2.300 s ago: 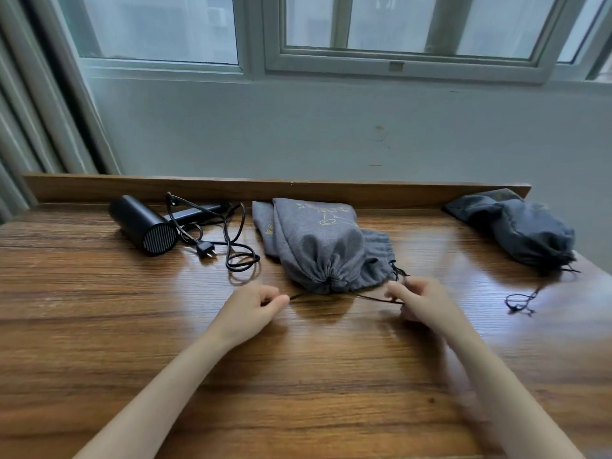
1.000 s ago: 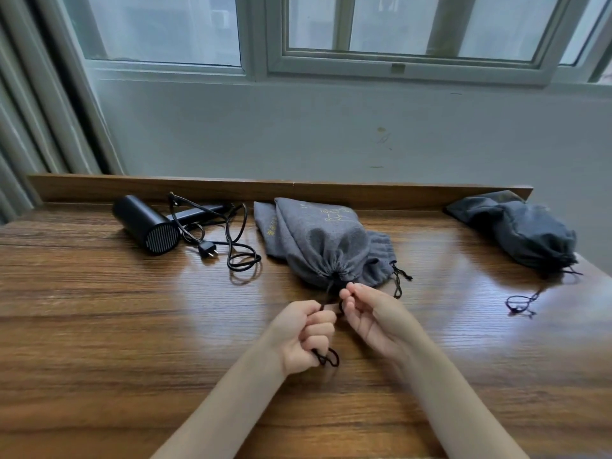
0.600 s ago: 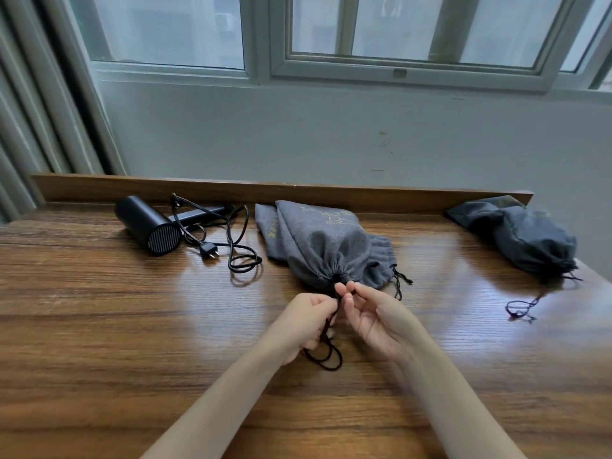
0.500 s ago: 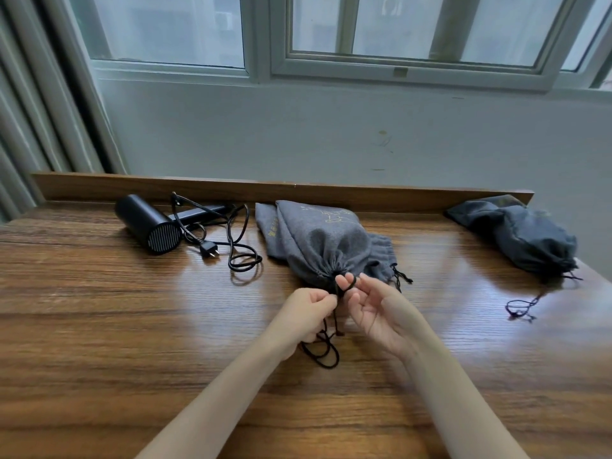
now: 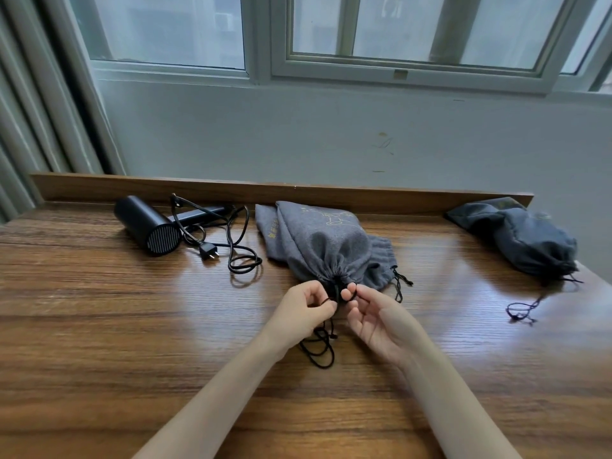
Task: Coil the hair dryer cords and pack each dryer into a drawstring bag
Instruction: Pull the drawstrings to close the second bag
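Left hand (image 5: pixel 304 309): your grip pinches the black string (image 5: pixel 320 349) right at the bag's tight mouth.
Right hand (image 5: pixel 374 321): your grip pinches a loop of the same string, palm turned up.
Gray bag (image 5: pixel 324 246): puffy, lying in the middle of the tabletop (image 5: pixel 99 326), just past both hands.
Hair dryer (image 5: pixel 145 223): far left, in no bag, its cord (image 5: pixel 238 250) loose beside it.
Dark bag (image 5: pixel 530 240): far right, puffy, mouth pulled tight.
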Demonstrator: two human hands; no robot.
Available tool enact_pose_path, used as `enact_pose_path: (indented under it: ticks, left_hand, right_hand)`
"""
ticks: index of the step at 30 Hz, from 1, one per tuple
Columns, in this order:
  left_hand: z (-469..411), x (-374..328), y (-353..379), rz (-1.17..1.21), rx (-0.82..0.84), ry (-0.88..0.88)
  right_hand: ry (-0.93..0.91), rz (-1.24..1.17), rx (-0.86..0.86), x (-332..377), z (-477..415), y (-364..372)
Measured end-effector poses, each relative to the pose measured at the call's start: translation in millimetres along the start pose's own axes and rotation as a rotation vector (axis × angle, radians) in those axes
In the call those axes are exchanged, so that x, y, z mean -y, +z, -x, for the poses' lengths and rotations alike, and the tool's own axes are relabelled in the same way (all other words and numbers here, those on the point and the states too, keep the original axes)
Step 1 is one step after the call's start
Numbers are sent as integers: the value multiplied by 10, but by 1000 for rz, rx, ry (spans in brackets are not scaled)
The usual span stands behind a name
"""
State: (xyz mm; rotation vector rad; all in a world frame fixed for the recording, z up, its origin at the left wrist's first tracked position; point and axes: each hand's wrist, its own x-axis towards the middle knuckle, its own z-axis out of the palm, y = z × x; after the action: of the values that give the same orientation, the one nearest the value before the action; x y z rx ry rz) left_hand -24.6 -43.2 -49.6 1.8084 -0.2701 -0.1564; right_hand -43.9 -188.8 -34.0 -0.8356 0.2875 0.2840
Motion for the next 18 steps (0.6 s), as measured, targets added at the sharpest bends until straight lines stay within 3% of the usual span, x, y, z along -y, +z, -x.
enact_pose_path:
  ticks: [7,15,18]
  left_hand:
    - [16,-59,-121,-474,54,254]
    - [74,-112,-153,-416,61,228]
    - [87,-117,-174,-461,44,311]
  right_hand:
    - [-62,120,1,-24,-20,-33]
    - [-36,103,31,-31,-15,-54]
    - [-29,89,39,-36,-15,-52]
